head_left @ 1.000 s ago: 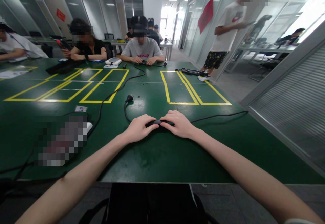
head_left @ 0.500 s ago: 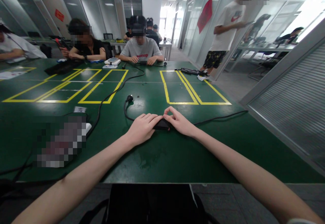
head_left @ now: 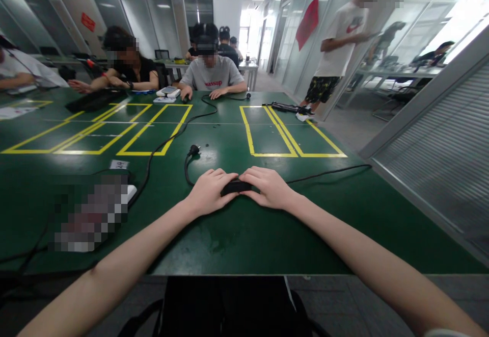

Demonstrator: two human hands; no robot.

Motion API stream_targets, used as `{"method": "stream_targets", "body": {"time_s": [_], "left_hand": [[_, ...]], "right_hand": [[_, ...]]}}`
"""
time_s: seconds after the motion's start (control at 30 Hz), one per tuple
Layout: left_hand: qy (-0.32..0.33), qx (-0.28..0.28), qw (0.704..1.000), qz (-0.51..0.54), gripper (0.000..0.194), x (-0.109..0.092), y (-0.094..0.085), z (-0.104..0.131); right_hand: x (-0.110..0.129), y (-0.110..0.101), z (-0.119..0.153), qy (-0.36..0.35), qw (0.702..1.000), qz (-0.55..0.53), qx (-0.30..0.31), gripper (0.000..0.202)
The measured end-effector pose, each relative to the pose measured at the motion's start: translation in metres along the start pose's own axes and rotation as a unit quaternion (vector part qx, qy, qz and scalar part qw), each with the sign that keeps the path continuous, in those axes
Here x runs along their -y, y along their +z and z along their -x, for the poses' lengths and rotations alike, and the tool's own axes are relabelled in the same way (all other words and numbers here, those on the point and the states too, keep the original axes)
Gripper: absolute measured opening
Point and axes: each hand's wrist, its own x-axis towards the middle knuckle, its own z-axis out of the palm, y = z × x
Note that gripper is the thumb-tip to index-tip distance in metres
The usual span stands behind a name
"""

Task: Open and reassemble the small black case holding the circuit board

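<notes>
A black power adapter (head_left: 236, 188) rests on the green table in front of me. My left hand (head_left: 210, 191) is closed around its left end, thumb along the near side and fingers over the top. My right hand (head_left: 269, 186) grips the right end in the same way, so both ends of the adapter are hidden. From beside my left hand a thick cord curves away to a black plug (head_left: 194, 150) lying on the table. A thinner black cable (head_left: 328, 174) runs off to the right from behind my right hand.
Yellow tape rectangles (head_left: 272, 155) mark the green table (head_left: 237, 250). A blurred-out object (head_left: 95, 214) lies at left beside a long black cord (head_left: 147, 174). Across the table a person in a grey shirt (head_left: 214, 74) sits, and a folded black tripod-like item (head_left: 288, 108) lies at far right.
My right hand has gone from a raised pinch at the adapter's far edge to a grip on its right end. The adapter has shifted slightly left. The opposite person's hands have moved apart.
</notes>
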Motion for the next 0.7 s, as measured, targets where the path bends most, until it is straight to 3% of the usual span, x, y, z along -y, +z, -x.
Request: {"method": "stream_targets", "body": {"time_s": [0.1, 0.2, 0.27, 0.33, 0.43, 0.53, 0.6, 0.7], "left_hand": [[0.009, -0.023, 1.0, 0.004, 0.03, 0.002, -0.001, 0.0], [0.042, -0.026, 0.999, -0.01, 0.029, 0.002, -0.002, 0.001], [0.08, -0.027, 0.996, -0.022, 0.031, 0.001, -0.001, 0.001], [0.113, -0.028, 0.993, -0.032, 0.032, -0.001, 0.0, 0.001], [0.127, -0.028, 0.991, -0.037, 0.034, -0.003, 0.002, 0.0], [0.111, -0.053, 0.992, -0.03, 0.037, -0.003, 0.001, -0.001], [0.102, -0.103, 0.989, -0.02, 0.036, -0.002, -0.001, -0.002], [0.094, -0.16, 0.983, 0.001, 0.033, -0.002, -0.004, -0.001]], "right_hand": [[0.001, -0.001, 0.0, 0.033, 0.999, -0.023, -0.019, 0.019], [0.0, -0.006, 0.001, 0.09, 0.987, -0.135, 0.014, 0.023], [-0.002, -0.01, 0.002, 0.139, 0.952, -0.267, 0.062, 0.033], [-0.003, -0.014, 0.002, 0.182, 0.892, -0.398, 0.114, 0.042], [-0.004, -0.012, 0.002, 0.217, 0.827, -0.498, 0.145, 0.047], [-0.006, -0.006, 0.001, 0.229, 0.819, -0.515, 0.105, 0.047], [-0.011, -0.003, 0.0, 0.247, 0.815, -0.52, 0.074, 0.047], [-0.028, -0.005, 0.002, 0.307, 0.8, -0.514, -0.026, 0.05]]}}
